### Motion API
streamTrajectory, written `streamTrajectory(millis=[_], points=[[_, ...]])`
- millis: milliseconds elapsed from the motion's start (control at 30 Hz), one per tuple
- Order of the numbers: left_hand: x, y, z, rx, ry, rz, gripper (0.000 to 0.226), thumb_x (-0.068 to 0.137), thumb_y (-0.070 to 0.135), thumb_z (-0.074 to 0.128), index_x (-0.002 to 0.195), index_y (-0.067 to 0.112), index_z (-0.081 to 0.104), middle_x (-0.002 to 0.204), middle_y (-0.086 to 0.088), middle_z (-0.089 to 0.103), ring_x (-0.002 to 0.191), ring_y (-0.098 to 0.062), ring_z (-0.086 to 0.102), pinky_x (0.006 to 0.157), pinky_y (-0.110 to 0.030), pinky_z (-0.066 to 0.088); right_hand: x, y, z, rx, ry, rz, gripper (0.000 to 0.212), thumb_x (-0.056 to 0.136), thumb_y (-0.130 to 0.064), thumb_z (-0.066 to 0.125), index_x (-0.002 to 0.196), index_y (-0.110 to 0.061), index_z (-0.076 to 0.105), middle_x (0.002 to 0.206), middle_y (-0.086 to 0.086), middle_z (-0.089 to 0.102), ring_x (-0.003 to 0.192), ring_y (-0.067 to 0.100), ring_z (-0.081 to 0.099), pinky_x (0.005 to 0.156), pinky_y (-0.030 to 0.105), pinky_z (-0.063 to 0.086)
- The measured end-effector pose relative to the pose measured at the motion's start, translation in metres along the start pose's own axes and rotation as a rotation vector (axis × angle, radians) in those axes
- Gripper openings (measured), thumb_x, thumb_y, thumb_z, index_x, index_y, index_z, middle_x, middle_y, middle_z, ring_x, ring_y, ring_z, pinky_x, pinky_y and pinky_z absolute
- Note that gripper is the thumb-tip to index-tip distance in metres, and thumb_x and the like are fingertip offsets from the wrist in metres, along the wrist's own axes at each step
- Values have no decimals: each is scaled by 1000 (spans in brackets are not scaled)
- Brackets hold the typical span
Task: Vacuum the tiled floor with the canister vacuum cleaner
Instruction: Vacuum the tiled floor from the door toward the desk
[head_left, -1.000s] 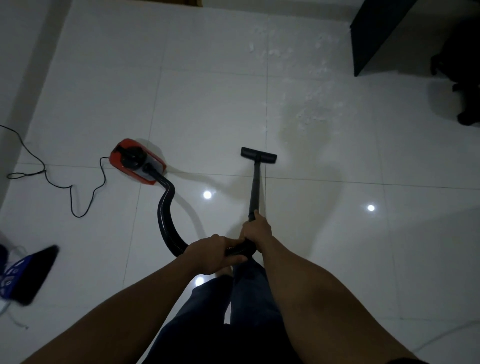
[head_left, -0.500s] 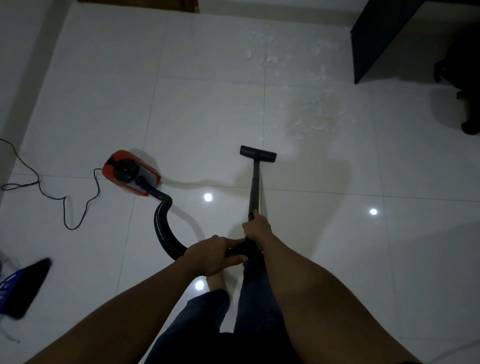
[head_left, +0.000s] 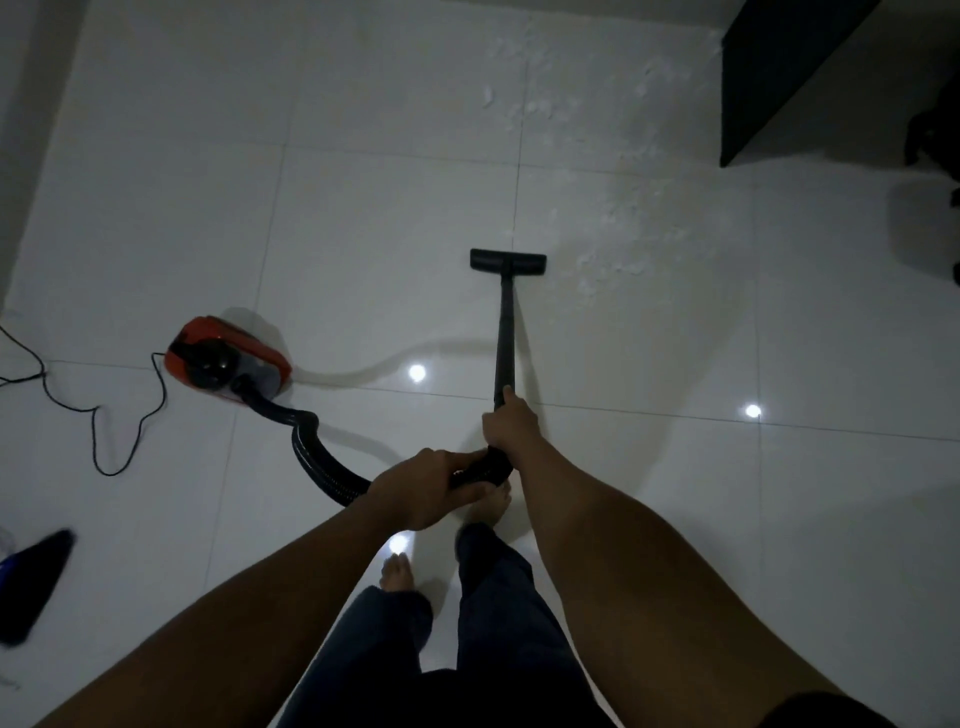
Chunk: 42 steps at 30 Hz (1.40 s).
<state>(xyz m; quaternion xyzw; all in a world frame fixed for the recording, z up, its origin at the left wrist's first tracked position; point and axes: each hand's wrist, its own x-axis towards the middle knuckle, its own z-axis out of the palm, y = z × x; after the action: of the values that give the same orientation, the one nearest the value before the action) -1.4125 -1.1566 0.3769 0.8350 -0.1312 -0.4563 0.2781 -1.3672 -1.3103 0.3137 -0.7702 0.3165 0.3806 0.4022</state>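
We have stepped forward, and the red vacuum (head_left: 228, 359) now trails closer behind on our left. Our right hand (head_left: 511, 426) wraps tight around the long pole (head_left: 505, 332). Our left hand (head_left: 434, 486) grips the hose (head_left: 317, 457) end just behind it. The pole points straight ahead from our fingers to the flat brush head (head_left: 508, 261) on the floor (head_left: 363, 208). White crumbs (head_left: 613, 260) lie just right of the head and beyond, so we think we push forward and a bit right.

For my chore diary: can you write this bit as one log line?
vacuuming | both hands grip wand | floor head beside white debris | debris left
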Motion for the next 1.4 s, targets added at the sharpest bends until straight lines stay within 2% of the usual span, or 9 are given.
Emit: streamTrajectory(millis=[233,433,533,633,733,833,900,1033,1400], points=[[43,30,-39,-29,17,-12,59,97,57,54,150,38,40,80,3,68,65,-11,63,72,-36,55,35,-34,-47,0,9,6,72,97,-12,47,159,-24,12,144,12,46,118,28,55,78,27,43],[87,43,-78,-45,40,22,57,95,61,52,147,41,44,103,-1,70,84,-13,65,89,-37,53,71,-71,-82,-27,21,-12,72,97,-14,49,159,-22,14,146,11,45,121,29,53,84,29,45],[118,28,-91,39,25,18,63,88,80,40,144,52,39,131,-23,56,123,-42,51,109,-60,39,87,-91,-94,-53,21,-36,74,95,-17,52,159,-24,16,143,11,47,117,29,55,87,31,48],[148,9,-108,55,17,11,66,78,94,31,139,68,31,140,-42,32,133,-61,28,109,-70,31,106,-121,-104,-79,13,-48,75,93,-19,53,158,-26,17,142,11,49,115,28,56,85,30,48],[166,1,-140,34,27,21,69,78,95,28,139,64,34,134,-37,41,130,-60,29,108,-70,30,124,-154,-109,-124,5,-66,75,94,-20,54,158,-26,16,143,10,48,118,29,55,80,26,43],[169,4,-199,-112,9,26,64,88,80,39,141,45,46,107,-11,63,114,-42,55,106,-58,40,146,-204,-106,-136,-9,-63,76,94,-22,55,158,-28,16,144,11,48,119,29,54,83,28,45],[169,0,-233,-199,45,43,54,96,60,52,144,36,49,89,0,67,86,-21,67,85,-38,51,159,-237,-103,-142,-22,-71,76,94,-21,54,158,-28,16,144,11,48,118,29,55,81,28,44],[179,-12,-292,-256,106,19,52,99,47,57,148,36,44,72,6,63,47,1,53,53,-18,44,183,-299,-96,-145,-22,-82,75,93,-17,51,158,-27,15,143,11,49,115,28,56,82,29,48],[235,-17,-404,-294,102,0,50,99,46,58,146,32,49,71,5,62,48,2,52,53,-18,44,245,-406,-119,-123,2,-72,73,94,-16,49,158,-23,15,146,14,44,120,31,54,88,32,51]])
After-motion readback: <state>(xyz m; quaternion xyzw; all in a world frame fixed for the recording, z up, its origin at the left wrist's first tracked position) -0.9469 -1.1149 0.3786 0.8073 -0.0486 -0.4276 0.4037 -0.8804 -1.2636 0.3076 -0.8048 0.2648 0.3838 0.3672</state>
